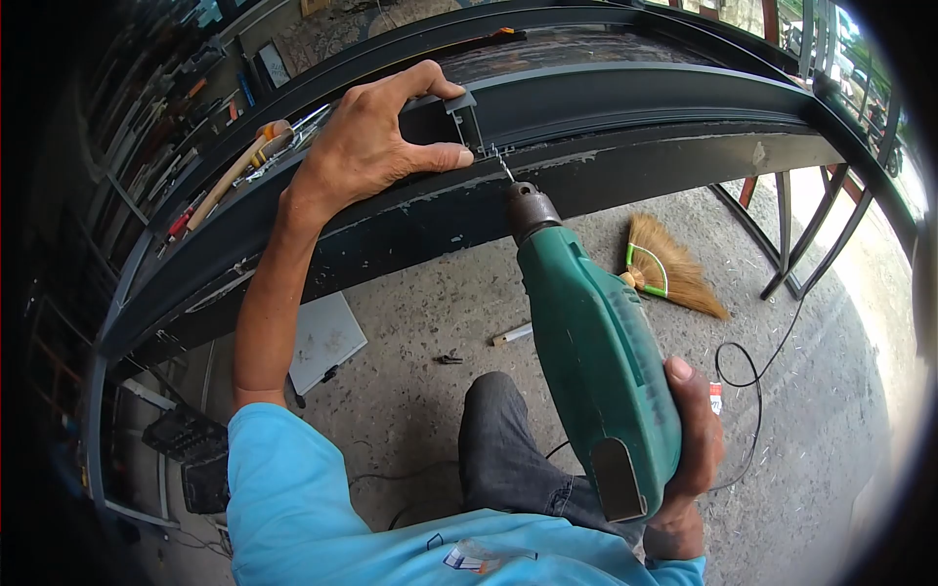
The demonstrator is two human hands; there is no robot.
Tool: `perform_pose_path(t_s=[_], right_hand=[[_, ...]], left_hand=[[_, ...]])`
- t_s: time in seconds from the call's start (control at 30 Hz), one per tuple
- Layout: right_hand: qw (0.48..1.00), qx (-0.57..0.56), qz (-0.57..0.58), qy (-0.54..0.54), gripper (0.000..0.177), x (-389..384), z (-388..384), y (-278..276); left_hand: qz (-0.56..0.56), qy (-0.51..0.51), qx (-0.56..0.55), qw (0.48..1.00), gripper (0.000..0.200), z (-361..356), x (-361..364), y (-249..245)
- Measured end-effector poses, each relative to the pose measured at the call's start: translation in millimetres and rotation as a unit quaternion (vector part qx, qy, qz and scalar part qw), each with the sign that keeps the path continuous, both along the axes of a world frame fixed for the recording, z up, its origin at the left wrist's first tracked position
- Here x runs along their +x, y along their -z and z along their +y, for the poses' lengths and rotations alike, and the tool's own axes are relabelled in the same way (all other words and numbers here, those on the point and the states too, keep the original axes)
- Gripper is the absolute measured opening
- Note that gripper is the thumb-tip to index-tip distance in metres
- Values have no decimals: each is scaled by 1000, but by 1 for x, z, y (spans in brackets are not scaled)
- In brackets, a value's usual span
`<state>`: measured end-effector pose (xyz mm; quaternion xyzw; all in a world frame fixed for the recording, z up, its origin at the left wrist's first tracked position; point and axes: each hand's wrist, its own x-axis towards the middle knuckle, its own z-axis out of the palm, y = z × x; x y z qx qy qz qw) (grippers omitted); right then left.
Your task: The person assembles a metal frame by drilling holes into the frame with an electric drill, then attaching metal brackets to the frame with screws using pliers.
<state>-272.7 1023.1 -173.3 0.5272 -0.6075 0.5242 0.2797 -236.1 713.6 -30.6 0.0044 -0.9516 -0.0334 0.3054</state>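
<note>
Overhanging speckled concrete floor (430, 317), metal frame (635, 103), drill (596, 361).

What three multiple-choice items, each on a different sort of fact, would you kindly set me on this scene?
1. Where does the fan-shaped straw hand broom lie? A in a bucket; B on the grey concrete floor; C on a shelf.
2. What colour is the body of the pistol-shaped electric drill in the right hand? A green; B yellow; C red.
3. What is the left hand doing? A hanging free; B holding a paintbrush; C gripping a short dark metal profile piece on the long dark metal frame.
Answers: 1 B, it lies on the floor beyond the frame; 2 A, its casing is green; 3 C, thumb and fingers close round the piece.
</note>
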Motion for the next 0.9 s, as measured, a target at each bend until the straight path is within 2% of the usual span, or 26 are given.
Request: perform_pose_path(t_s=[0.13, 0.4, 0.63, 0.7, 0.8, 0.9], right_hand=[[1000, 1, -6, -9, 74, 0, 3, 5], [1000, -16, 1, -9, 74, 0, -4, 4], [999, -31, -7, -13, 73, 0, -6, 9], [999, -33, -14, -24, 73, -1, -5, 9], [1000, -7, -2, -25, 75, -3, -4, 7], [999, 9, -24, -37, 77, 2, -4, 6]], left_hand=[[-2, -26, -12, 1000, 58, -2, -1, 2], [17, 0, -40, 999, 61, -4, -2, 3], [-4, -32, -24, 999, 61, -3, -1, 1], [7, -1, -36, 999, 61, -4, -1, 1], [-6, -9, -9, 1000, 60, -2, -1, 0], [1, -9, -36, 999, 59, -1, -1, 0]])
